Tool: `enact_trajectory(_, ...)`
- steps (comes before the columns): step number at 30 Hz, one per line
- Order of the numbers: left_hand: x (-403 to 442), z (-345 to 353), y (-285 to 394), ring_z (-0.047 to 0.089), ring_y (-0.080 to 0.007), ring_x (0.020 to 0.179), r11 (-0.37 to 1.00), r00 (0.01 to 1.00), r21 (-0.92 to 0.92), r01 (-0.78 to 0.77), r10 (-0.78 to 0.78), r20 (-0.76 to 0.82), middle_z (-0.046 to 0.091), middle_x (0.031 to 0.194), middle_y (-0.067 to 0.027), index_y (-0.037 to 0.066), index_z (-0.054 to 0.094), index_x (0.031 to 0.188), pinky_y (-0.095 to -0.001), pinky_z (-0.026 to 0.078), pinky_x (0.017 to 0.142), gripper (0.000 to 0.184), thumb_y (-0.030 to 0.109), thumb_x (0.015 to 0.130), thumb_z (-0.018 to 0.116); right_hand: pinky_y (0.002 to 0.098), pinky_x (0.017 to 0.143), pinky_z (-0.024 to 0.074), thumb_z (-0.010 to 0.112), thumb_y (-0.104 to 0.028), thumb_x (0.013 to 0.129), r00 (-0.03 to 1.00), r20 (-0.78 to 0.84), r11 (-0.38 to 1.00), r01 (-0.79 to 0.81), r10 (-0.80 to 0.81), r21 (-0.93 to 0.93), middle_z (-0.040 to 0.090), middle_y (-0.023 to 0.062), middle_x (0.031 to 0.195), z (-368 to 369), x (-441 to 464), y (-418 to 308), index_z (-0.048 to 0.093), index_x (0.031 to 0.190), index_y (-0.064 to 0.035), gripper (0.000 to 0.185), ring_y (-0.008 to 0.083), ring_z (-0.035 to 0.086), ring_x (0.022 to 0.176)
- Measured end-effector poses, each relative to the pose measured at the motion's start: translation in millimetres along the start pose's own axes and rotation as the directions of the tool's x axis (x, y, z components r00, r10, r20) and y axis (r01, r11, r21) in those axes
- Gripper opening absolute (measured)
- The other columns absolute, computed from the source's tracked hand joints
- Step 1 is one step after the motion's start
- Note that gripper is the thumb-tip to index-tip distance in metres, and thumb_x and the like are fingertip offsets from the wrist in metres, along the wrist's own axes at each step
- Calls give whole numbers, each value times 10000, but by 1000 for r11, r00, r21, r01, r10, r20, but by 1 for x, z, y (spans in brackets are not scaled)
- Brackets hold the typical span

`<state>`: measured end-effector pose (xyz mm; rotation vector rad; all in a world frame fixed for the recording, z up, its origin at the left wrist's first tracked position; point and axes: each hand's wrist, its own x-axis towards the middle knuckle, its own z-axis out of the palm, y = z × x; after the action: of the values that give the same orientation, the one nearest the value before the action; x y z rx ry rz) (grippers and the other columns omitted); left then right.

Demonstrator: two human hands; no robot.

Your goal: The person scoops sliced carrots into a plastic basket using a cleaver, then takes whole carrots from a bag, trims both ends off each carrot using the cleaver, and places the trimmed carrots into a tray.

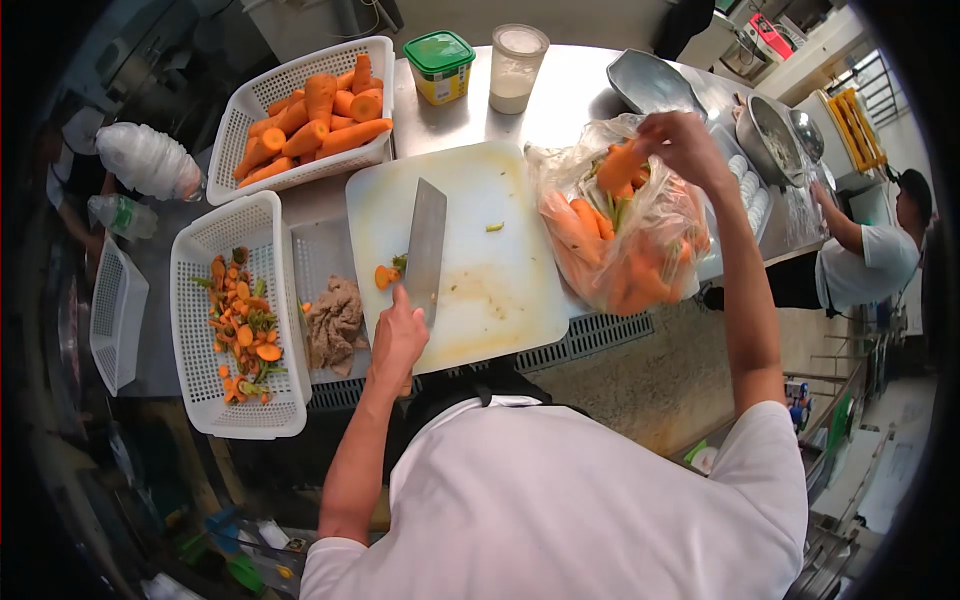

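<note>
My left hand (400, 338) is closed round the handle of a wide-bladed cleaver (427, 245), whose blade lies over the white cutting board (500, 290). Beside the blade are cut carrot ends (386, 276) with a bit of green, and a small green stem piece (494, 227) lies further right. Over the open clear plastic bag (560, 255), my right hand (685, 148) grips the end of a carrot (620, 168). More carrots (640, 280) fill the bag, some with green tops.
White baskets hold whole carrots (320, 100) and carrot scraps (245, 330). A brown cloth (335, 322) lies left of the board. Behind it stand a green-lidded tub (440, 68) and a clear container (518, 70). A person (870, 255) works at the right near a metal bowl (770, 140).
</note>
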<state>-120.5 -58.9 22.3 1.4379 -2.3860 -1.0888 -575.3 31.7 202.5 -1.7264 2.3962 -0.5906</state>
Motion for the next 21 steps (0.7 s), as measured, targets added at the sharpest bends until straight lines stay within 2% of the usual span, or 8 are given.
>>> enact_trajectory(2,1,1,-2,651,-527,848,1000,1000,-14,-8,8,-11,656,854,-350,-76,406,1290,-565,519,706,420,110,949,568,303,697,556,741,-85,872,991,-131,1000,7,-6,6,748,104,840,-7,-13,-20,733,1018,0,169,184,713,757)
enact_trajectory(4,-1,-7,3,653,-521,847,1000,999,-23,6,-6,-34,656,844,-345,-76,424,1282,-563,515,702,409,108,947,570,265,656,548,742,-119,893,959,-195,864,-83,204,497,723,63,817,6,-25,-38,730,1012,19,183,129,684,725)
enact_trajectory(6,-3,-24,12,651,-513,834,954,977,-234,190,-160,140,650,834,-339,-71,459,1276,-548,505,683,395,103,942,578,246,685,571,721,-120,936,974,-95,645,-63,207,762,714,56,835,62,-45,-60,701,1045,29,186,109,680,750)
enact_trajectory(8,-8,-30,1,647,-513,817,968,994,-226,109,-104,35,645,830,-338,-64,467,1275,-538,501,672,386,99,942,576,261,704,579,716,-106,935,944,54,449,-205,326,870,719,71,848,133,-69,-92,691,1010,35,162,127,691,750)
enact_trajectory(11,-22,-47,12,637,-513,782,982,993,-180,52,-70,-93,635,801,-326,-54,478,1274,-533,483,647,366,86,948,568,257,698,564,744,-101,911,936,119,385,-249,331,888,724,90,850,243,-109,-103,684,1001,43,180,128,697,772)
enact_trajectory(13,-29,-64,22,637,-514,790,997,970,4,-81,79,-231,637,775,-309,-43,480,1249,-557,475,650,332,79,952,565,272,707,553,758,-79,877,912,150,570,-360,382,738,741,97,872,271,-129,-112,686,1010,24,183,125,696,787)
enact_trajectory(18,-37,-61,44,625,-515,782,995,994,56,-77,81,-71,629,759,-307,-32,486,1205,-564,469,653,286,72,950,566,359,743,554,778,-66,814,983,67,870,-185,174,458,719,138,936,258,-148,-129,731,1128,-50,318,295,699,814)
enact_trajectory(21,-39,-49,52,614,-517,772,996,999,81,-44,43,9,618,755,-309,-28,480,1201,-563,454,658,281,61,948,563,394,768,546,777,-58,797,982,70,864,-188,176,467,705,150,950,261,-149,-128,747,1149,-66,353,337,679,830)
